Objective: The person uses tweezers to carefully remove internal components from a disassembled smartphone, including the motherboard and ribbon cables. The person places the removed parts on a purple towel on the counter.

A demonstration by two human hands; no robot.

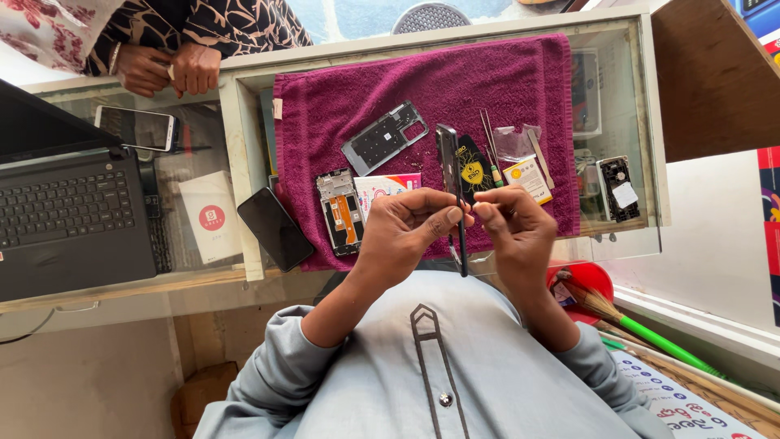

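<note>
A thin dark phone [449,175] stands on edge above the near side of the maroon towel [341,89], pinched between both hands. The left hand [404,232] has its grip closed on the phone's lower part; the right hand [514,228] closes fingertips on the same edge beside it. On the towel lie a grey phone frame [384,136], an opened phone body [340,211] and a screwdriver [491,154]. A laptop [65,211] sits on the glass surface [236,106], well apart.

thin dark phone panel [452,187] held edge-on, upright, above the front edge of the maroon towel [325,106]
</note>
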